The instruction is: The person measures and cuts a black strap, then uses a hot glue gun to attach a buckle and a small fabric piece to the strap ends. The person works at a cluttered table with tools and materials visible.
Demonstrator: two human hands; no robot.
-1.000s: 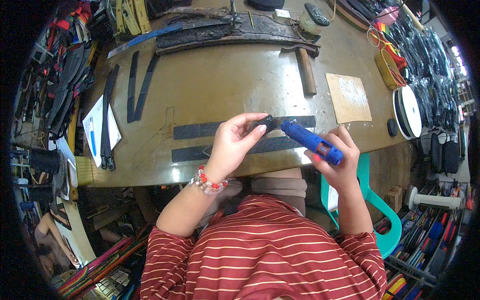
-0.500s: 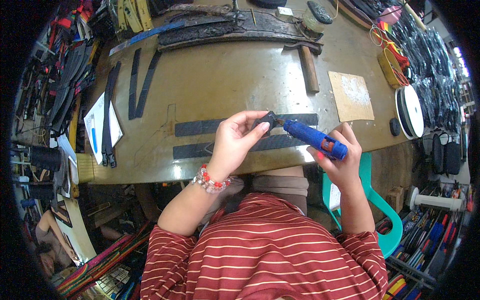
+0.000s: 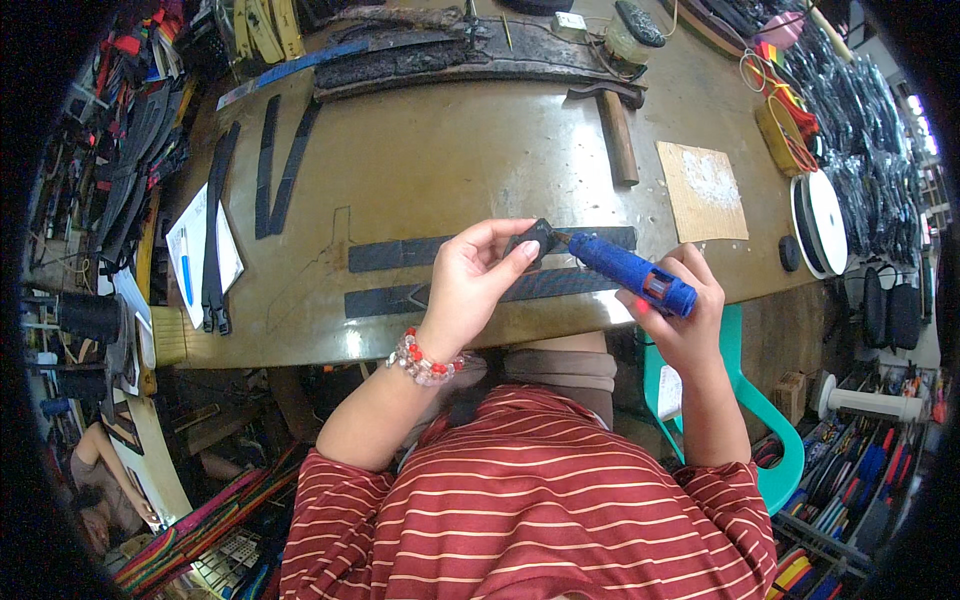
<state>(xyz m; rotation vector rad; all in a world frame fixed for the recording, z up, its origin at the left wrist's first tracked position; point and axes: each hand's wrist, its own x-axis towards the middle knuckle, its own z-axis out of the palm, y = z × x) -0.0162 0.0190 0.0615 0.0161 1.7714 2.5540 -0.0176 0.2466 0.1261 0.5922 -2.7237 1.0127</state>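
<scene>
Between the fingers and thumb of my left hand [image 3: 478, 265] is a small black piece [image 3: 538, 236], mostly covered by the fingertips. My right hand [image 3: 690, 310] is closed around a blue glue gun [image 3: 625, 270], whose handle is hidden in the palm. Its narrow metal nozzle points left and meets or nearly meets the black piece; I cannot tell which. Under both hands lie two dark straps, the far strap [image 3: 400, 253] and the near strap [image 3: 375, 302], side by side across the table.
On the brown table [image 3: 440, 150] a hammer [image 3: 618, 135] lies beyond the glue gun. Cardboard [image 3: 700, 190] with white residue lies to its right, before a white spool [image 3: 825, 222]. Black straps [image 3: 268, 170] and paper [image 3: 225, 262] lie left. A green chair [image 3: 735, 380] stands right.
The black piece has tilted slightly in my left fingers. The glue gun stays almost in place, its nozzle still at the piece.
</scene>
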